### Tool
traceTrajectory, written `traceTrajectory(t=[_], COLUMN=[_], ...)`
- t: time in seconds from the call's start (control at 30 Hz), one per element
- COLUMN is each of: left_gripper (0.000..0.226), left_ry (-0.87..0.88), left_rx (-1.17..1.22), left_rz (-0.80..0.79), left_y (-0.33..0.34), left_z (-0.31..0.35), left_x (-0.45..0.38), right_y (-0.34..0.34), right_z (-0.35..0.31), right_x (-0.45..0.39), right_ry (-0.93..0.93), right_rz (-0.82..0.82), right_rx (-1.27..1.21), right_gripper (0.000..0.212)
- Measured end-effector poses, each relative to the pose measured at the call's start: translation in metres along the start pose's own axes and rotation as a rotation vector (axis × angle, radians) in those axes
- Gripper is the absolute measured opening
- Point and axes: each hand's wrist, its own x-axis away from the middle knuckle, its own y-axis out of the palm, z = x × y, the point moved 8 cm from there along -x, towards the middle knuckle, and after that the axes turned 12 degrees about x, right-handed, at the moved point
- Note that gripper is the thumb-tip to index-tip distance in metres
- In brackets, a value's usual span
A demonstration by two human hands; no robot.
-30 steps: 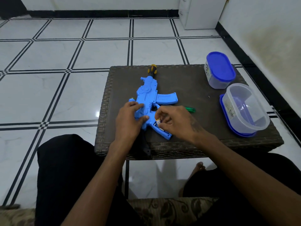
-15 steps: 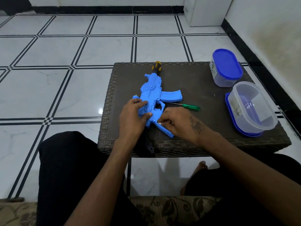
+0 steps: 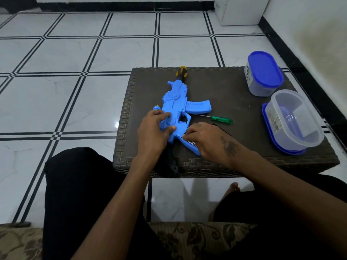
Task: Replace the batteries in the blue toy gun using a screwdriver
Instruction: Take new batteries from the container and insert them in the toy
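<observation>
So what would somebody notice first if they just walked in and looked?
Probably the bright blue toy gun lying in the middle of the dark table, with the left hand resting on its body and the right hand working at its handle. Next, the green screwdriver just right of the gun, and two plastic tubs at the table's right edge.

Blue toy gun flat on my table, screwdriver beside it.

The blue toy gun (image 3: 176,107) lies on its side, muzzle pointing away from me, its magazine sticking out to the right and its grip angled toward my right. In the grip's open slot a battery (image 3: 191,143) shows, white label with dark print, partly hidden. The green-handled screwdriver (image 3: 216,118) lies flat just right of the gun, thin shaft pointing toward it.
</observation>
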Motion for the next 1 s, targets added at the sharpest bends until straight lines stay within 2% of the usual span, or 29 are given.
traceTrajectory(t=[0.3, 0.4, 0.5, 0.63, 0.87, 1.0], left_gripper=[0.050, 0.052, 0.052, 0.054, 0.055, 0.052], left_ry=[-0.011, -0.013, -0.020, -0.038, -0.049, -0.013], left_rx=[-0.024, -0.032, -0.020, -0.008, -0.010, -0.069], left_rz=[-0.019, -0.021, -0.014, -0.033, -0.040, -0.040], left_y=[0.001, 0.000, 0.002, 0.006, 0.005, 0.004], left_z=[0.002, 0.002, 0.001, -0.002, -0.002, 0.006], left_x=[0.000, 0.000, -0.001, -0.001, -0.002, 0.001], right_y=[-0.006, -0.009, -0.003, -0.006, -0.032, -0.039], right_z=[-0.002, -0.005, -0.002, 0.011, 0.044, 0.079], right_x=[-0.011, -0.006, 0.005, 0.002, 0.014, 0.031], right_ry=[-0.021, -0.086, -0.102, 0.023, 0.293, 0.497], right_rz=[0.021, 0.071, 0.023, -0.052, 0.207, 0.199], right_rx=[0.015, 0.062, 0.024, -0.100, -0.304, -0.284], right_gripper=[0.026, 0.017, 0.020, 0.026, 0.027, 0.026])
